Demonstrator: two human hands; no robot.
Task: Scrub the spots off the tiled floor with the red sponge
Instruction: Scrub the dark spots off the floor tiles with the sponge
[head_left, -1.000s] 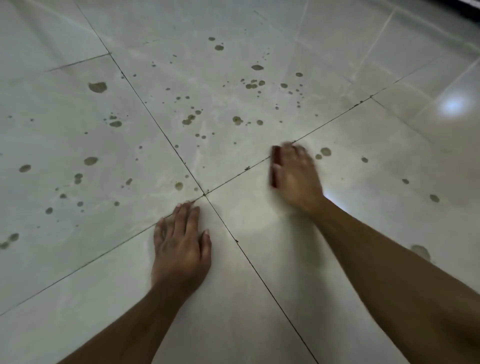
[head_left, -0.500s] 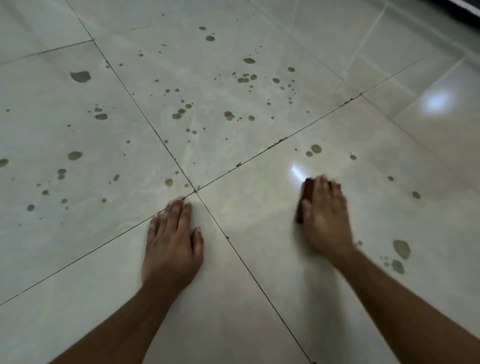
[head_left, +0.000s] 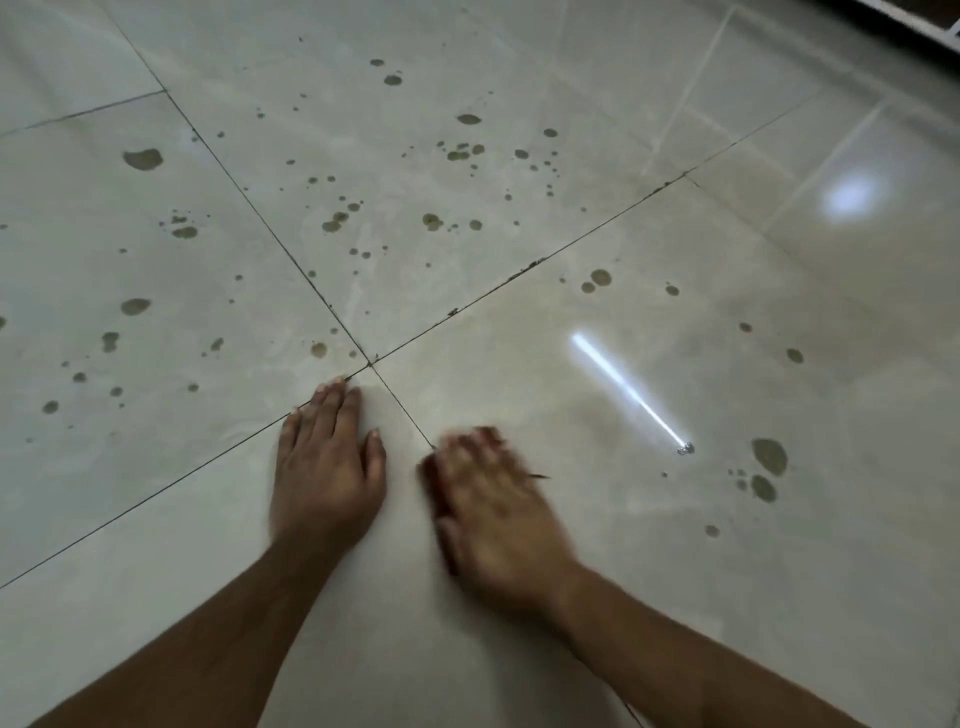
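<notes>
My right hand (head_left: 493, 514) is blurred by motion and presses the red sponge (head_left: 435, 499) flat onto the pale tiled floor (head_left: 675, 597); only a dark red strip of the sponge shows along the hand's left edge. My left hand (head_left: 327, 467) lies flat on the floor just left of it, fingers straight, fingertips at the crossing of the grout lines (head_left: 370, 362). Brown spots (head_left: 457, 153) speckle the far tiles. A pair of larger spots (head_left: 768, 457) lies to the right of my right hand.
Dark grout lines cross the floor diagonally. A bright streak of reflected light (head_left: 628, 392) lies on the right tile and a round glare (head_left: 849, 195) further back. A dark edge (head_left: 924, 21) runs along the top right corner.
My right hand has swept the sponge from near the far grout line back toward me and leftward, ending close beside my left hand. My left hand has stayed planted.
</notes>
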